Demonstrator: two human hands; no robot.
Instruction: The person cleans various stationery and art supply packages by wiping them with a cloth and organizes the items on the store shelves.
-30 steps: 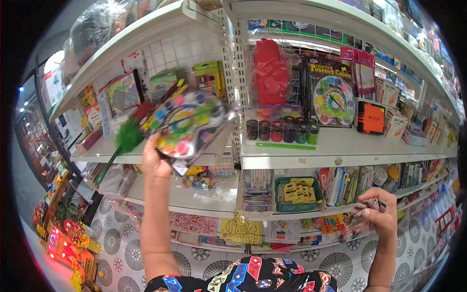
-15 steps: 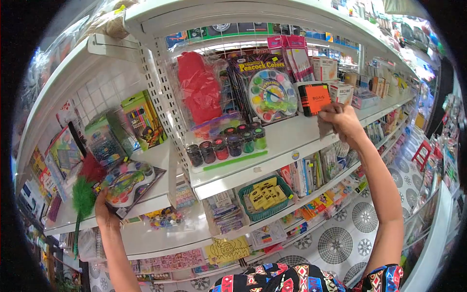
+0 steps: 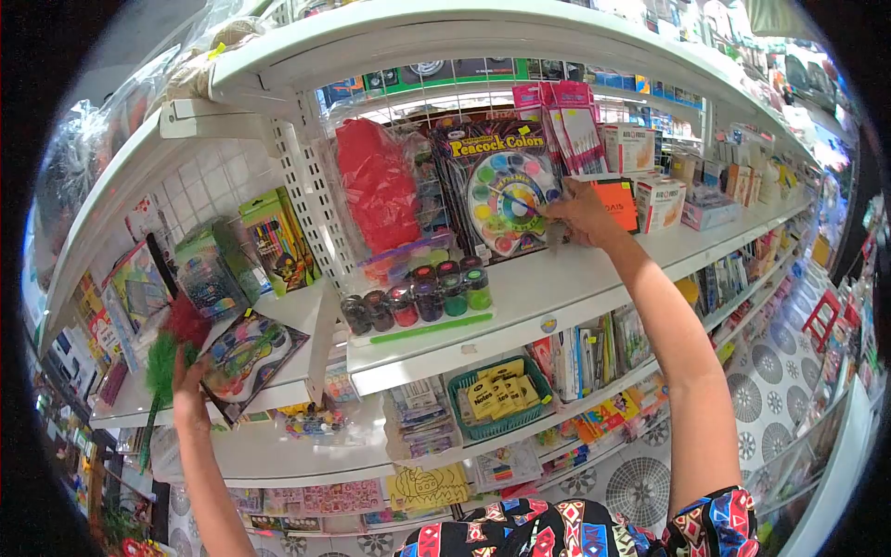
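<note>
On the left shelf lies a paint set (image 3: pixel 243 360) in clear wrapping on a dark card. My left hand (image 3: pixel 189 390) is at its left edge, with the fingers apart and pointing up beside a green fluffy stick (image 3: pixel 163 367). On the middle shelf stands a "Peacock Colors" paint pack (image 3: pixel 497 148) with a round palette of colours. My right hand (image 3: pixel 594 215) reaches to its right edge, with the fingers stretched out over the palette's rim. Just behind that hand stands an orange and black box (image 3: pixel 616 206), partly covered by it.
In front of the packs stand small paint jars (image 3: pixel 429 299) in two rows. A red item in plastic (image 3: pixel 376 186) stands left of the pack. White boxes (image 3: pixel 661 204) stand to the right. Below is a green basket (image 3: pixel 501 429) with yellow note packs.
My right hand has moved left from the orange box to the Peacock Colors pack. The left paint set now lies flatter, and my left hand has moved off it slightly to the left.
</note>
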